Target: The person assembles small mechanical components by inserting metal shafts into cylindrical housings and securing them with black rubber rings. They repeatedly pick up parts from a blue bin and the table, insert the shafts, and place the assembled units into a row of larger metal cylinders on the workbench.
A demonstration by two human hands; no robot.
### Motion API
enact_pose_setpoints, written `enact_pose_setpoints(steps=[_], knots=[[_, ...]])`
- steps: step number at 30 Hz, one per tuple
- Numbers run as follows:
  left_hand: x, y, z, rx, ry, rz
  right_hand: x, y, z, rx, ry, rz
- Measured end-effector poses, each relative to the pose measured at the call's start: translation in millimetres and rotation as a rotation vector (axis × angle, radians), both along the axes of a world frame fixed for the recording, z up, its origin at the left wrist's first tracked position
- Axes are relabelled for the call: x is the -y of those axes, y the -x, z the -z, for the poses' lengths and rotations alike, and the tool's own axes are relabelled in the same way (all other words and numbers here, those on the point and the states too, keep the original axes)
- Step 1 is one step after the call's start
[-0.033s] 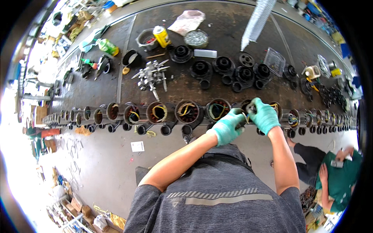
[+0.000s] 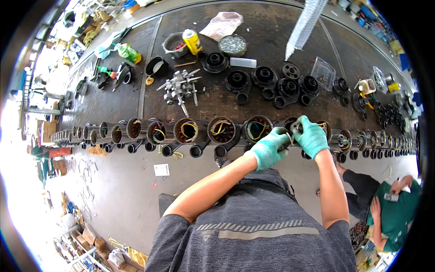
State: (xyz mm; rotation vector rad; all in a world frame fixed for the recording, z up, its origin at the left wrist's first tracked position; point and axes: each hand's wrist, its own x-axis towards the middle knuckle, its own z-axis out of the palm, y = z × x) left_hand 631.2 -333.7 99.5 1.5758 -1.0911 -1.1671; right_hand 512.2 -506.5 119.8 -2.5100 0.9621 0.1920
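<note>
A dark tabletop [image 2: 217,99] spans the view. A long row of metal cans [image 2: 134,128] runs along its near edge, open ends toward the camera; short black pipes [image 2: 195,151] project below many of them. A person in a green shirt [image 2: 396,213] is at the right, on the near side of the row. A strip of bubble wrap [image 2: 306,29] lies at the far side. Black plastic parts [image 2: 263,76] form a group beyond the row, right of a stack of silver metal pieces [image 2: 180,88].

Both hands wear green gloves. The left hand [image 2: 270,149] has its fingers curled at the near left of one can [image 2: 284,121] in the row; the right hand [image 2: 311,137] bends over the right side of that can. The gloves hide the contact, so whether either hand grasps anything cannot be told. A yellow spray can [image 2: 192,41] stands beside a bowl [image 2: 165,45]. Thin yellow wires [image 2: 221,127] lie inside several cans.
</note>
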Motion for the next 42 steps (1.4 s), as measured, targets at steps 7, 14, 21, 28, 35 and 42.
enact_pose_setpoints(steps=[7, 14, 21, 28, 35, 42], knots=[[-4.2, -10.1, 2.4, 0.045, 0.067, 0.076, -4.4, -0.7, 3.4, 0.009, 0.091, -0.18], [-65.4, -139.2, -62.5, 0.434, 0.036, -0.223, 6.6, 25.7, 9.4, 0.134, -0.115, -0.148], [-180.4, -360.4, 83.1, 0.507, -0.832, -0.431, -25.0, 49.1, 1.7, 0.576, -0.101, 0.205], [-106.8, -337.6, 117.2, -0.341, -0.773, -1.015, -68.4, 100.5, 11.4, 0.569, -0.283, 0.424], [-129.3, -490.9, 3.5, 1.219, -1.072, 0.321, -80.3, 111.5, 19.5, 0.586, -0.32, 0.394], [-101.0, -393.0, -210.2, 1.264, -0.217, -0.078, -83.8, 61.1, -15.3, 0.806, -0.425, 0.294]])
